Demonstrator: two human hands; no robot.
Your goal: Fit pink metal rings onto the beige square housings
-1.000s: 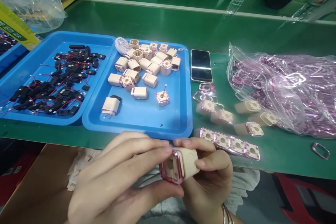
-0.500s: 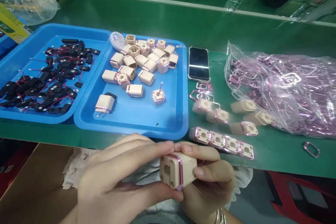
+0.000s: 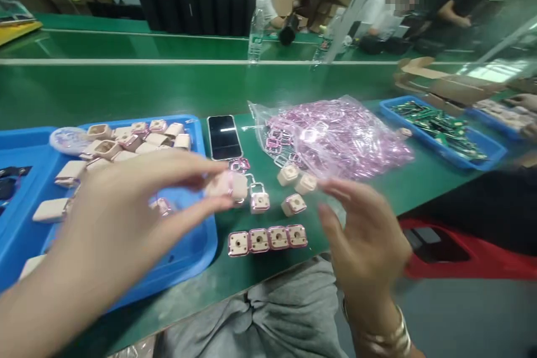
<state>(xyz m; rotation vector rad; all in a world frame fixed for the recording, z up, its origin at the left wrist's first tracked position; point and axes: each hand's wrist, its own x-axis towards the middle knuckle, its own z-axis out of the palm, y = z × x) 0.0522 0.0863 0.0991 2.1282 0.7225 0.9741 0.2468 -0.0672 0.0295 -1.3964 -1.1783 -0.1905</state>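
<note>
Far-left tray: blue, cut off by my line of sight, a few black parts (image 3: 7, 187) in it.
Second blue tray (image 3: 210, 249): beige shells (image 3: 69, 170) crowd its far end; a forearm crosses in front.
Left hand (image 3: 142, 196): thumb and fingers pinched on a beige housing (image 3: 220, 185) with a pinkish band, both blurred, by the tray's right rim.
Phone (image 3: 224, 137): flat on the green bench, just beyond that housing.
Row of four (image 3: 278, 236): pink-ringed housings side by side near the bench edge.
Loose trio (image 3: 293, 205): three more beige ones, close to the bag.
Clear bag (image 3: 352, 142): heaped with pink rings.
Right hand (image 3: 369, 229): thumb and fingers apart; I can't tell whether it touches the nearest of the trio.
Far-right tray (image 3: 495, 152): blue, holding green boards (image 3: 440, 128).
</note>
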